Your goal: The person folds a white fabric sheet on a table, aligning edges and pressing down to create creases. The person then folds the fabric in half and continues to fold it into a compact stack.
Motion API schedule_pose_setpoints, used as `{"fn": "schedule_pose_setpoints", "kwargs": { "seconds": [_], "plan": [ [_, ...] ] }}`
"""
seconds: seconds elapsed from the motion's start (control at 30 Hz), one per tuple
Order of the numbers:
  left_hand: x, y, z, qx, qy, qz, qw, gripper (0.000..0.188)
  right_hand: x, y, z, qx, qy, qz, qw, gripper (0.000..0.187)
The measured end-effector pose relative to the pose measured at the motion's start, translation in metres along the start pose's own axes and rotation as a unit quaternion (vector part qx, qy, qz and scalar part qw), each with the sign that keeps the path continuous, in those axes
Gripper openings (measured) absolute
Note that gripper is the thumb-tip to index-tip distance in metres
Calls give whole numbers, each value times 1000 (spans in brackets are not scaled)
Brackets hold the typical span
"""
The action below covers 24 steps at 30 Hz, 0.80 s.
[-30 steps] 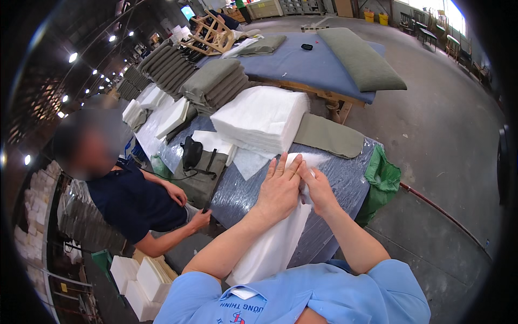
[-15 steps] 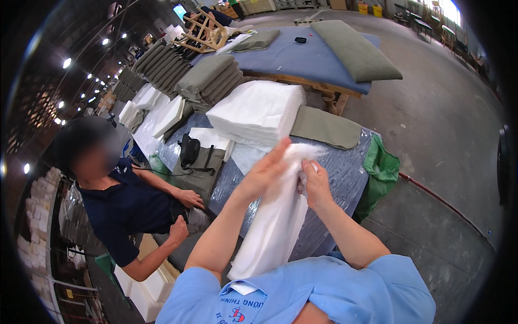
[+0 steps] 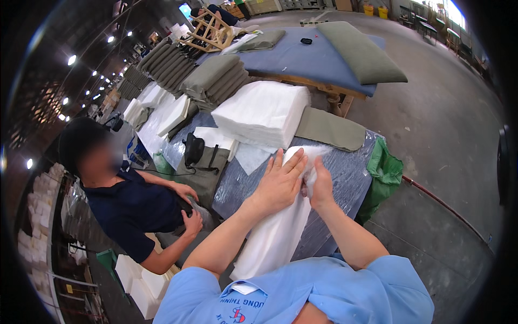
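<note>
Under both hands lies a long white wadding sheet (image 3: 275, 237), draped from the counter (image 3: 345, 173) down toward the person's blue shirt. The left hand (image 3: 280, 183) rests flat on it, fingers spread wide and pointing away from the body, pressing the soft material against the plastic-wrapped counter top. Just beside it, touching or nearly so, the right hand (image 3: 321, 186) is closed around the bunched upper end of the same sheet, where the material rolls into a rounded fold just beyond the fingertips. Beyond the hands, a thick stack of white wadding (image 3: 264, 110) sits on the counter, and to the right of that stack lies a flat olive-green cushion cover (image 3: 330, 129). Left of the left hand, a dark bag with a black handheld tool (image 3: 193, 150) on it rests on the counter's near corner. Hanging off the counter edge to the right of the right hand is a green plastic bag (image 3: 384, 173). Well to the left of the hands, a co-worker in a dark shirt (image 3: 135, 208) leans over, both of that person's hands down at something I cannot make out. Far beyond the hands, a blue-covered table (image 3: 302, 59) carries a large olive cushion (image 3: 360, 51), with piles of folded olive covers (image 3: 213, 78) near it.
</note>
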<state>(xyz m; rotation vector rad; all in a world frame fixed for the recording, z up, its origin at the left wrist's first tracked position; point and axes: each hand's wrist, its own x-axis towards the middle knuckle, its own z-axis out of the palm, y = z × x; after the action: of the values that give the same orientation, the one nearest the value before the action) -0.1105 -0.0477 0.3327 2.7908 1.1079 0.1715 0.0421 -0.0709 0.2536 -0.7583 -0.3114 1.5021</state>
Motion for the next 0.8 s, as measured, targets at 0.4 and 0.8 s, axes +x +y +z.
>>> {"fn": "schedule_pose_setpoints", "kwargs": {
  "seconds": [0.4,0.8],
  "plan": [
    [47,-57,11,-417,85,-60,903,41,9,35,0,-81,20,-115,990,28],
    [74,-40,-9,-109,-20,6,994,51,22,97,-125,-287,103,4,952,27]
  ]
}}
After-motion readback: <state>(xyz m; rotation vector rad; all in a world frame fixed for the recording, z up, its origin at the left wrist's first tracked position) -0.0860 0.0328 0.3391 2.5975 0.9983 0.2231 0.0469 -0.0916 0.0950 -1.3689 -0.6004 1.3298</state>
